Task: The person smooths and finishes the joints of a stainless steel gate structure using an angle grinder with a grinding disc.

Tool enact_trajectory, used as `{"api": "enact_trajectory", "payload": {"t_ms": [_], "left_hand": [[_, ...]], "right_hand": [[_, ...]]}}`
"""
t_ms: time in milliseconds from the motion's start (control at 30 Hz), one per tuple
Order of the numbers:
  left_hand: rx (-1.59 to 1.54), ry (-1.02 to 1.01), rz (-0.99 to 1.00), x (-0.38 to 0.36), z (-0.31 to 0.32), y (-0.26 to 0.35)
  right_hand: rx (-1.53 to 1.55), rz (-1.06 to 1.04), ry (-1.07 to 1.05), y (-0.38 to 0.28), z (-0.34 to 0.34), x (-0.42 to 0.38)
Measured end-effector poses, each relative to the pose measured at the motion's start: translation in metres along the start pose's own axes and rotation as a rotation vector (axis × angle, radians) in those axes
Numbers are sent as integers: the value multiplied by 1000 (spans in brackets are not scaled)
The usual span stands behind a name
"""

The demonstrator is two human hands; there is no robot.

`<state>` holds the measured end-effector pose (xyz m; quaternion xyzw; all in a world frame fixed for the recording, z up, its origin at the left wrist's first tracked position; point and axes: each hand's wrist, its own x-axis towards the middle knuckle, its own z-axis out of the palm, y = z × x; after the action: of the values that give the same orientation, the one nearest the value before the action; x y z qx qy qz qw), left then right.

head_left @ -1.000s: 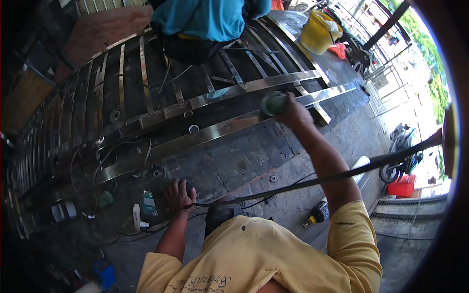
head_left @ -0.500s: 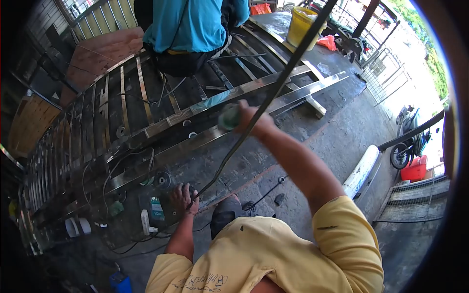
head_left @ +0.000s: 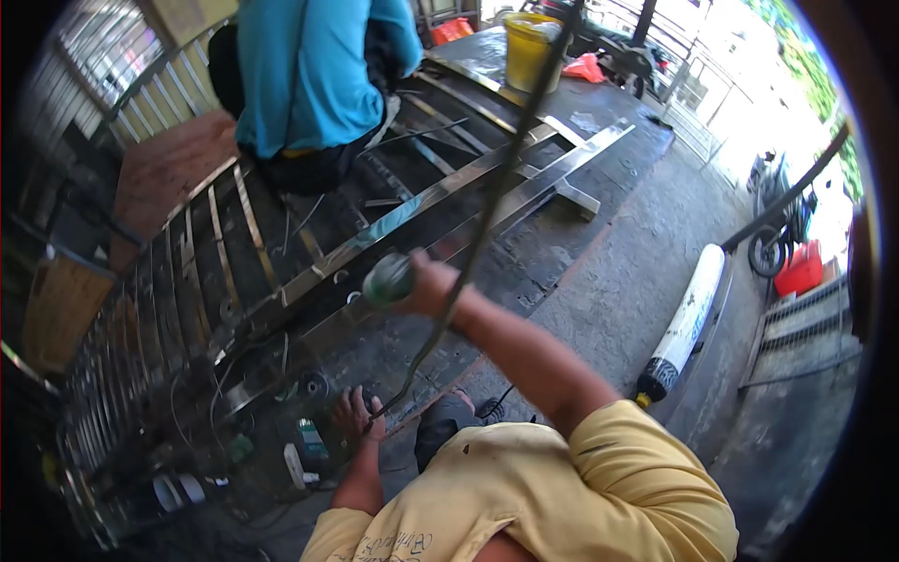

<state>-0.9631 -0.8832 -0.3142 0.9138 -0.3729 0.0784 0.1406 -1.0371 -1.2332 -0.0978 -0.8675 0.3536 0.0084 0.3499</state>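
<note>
R hand (head_left: pixel 433 286) fingers curled round green item (head_left: pixel 389 279), over metal bar (head_left: pixel 590 153); item's axis blurred, can't tell. Bar's long axis: near-L to far-R. L hand (head_left: pixel 358 414) on dk worktop (head_left: pixel 538 272), fingers slightly apart.

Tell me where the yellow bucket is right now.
In the head view, the yellow bucket stands near the top, right of centre, on the dark platform, between the person in blue and the red plastic.
</note>
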Motion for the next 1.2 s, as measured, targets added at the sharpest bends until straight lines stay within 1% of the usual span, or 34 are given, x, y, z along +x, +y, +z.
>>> {"api": "enact_trajectory", "payload": {"t_ms": [67, 100, 167, 267, 300, 333, 367, 400, 433, 467, 533, 567, 700, 733, 767, 800, 867, 967, 1000, 1100, 1133, 1167, 1200], "left_hand": [[22, 13, 16, -3, 5, -5], [13, 19, 33, -2, 4, -7], [-16, 28, 51, -2, 3, -7], [17, 59, 56, -3, 5, -5], [17, 49, 53, -4, 6, -4], [19, 42, 50, -4, 6, -4], [25, 34, 49, -3, 5, -5], [22, 26, 47, -3, 4, -6], [20, 17, 46, -3, 3, -6], [17, 12, 47, -1, 2, -4], [58, 12, 60, 0, -2, 0], [80, 11, 68, 0, -3, 0], [63, 34, 75, 2, -1, -1], [65, 19, 68, 3, -4, 1], [67, 4, 63, 3, -7, 3], [54, -20, 50, 4, -10, 5], [36, -55, 18, 6, -14, 8], [132, 45, 125, 10, -5, -2], [106, 9, 102, 10, -1, -8], [25, -84, 0, 9, 3, -18], [-7, -100, -46, 9, 2, -14], [-37, -117, -93, 10, -5, -2], [-28, -66, -168, 7, -10, 16]], "right_hand": [[83, -47, -1, -24, 32, -5], [123, -46, -102, -36, 19, -17], [148, -103, -124, -26, 11, -18], [88, 83, -77, 8, -30, -9], [36, 160, -28, 27, -46, -1], [64, 244, -21, 52, -62, 11], [57, 295, 59, 75, -83, 18], [90, 314, 123, 120, -92, 41], [120, 377, 218, 146, -108, 49], [135, 444, 198, 147, -143, 41], [126, 542, 285, 190, -165, 64], [145, 557, 272, 185, -186, 58], [242, 500, 295, 187, -180, 45], [189, 488, 275, 179, -168, 42], [298, 349, 268, 186, -143, 39], [185, 353, 253, 160, -126, 28], [169, 255, 172, 124, -99, 11], [274, 109, 56, 99, -70, 2], [306, 55, 9, 98, -68, 4], [299, 54, 20, 129, -91, 11], [278, 177, 4, 141, -107, 16], [260, 189, 53, 162, -124, 22], [250, 284, 107, 183, -143, 28]]}}
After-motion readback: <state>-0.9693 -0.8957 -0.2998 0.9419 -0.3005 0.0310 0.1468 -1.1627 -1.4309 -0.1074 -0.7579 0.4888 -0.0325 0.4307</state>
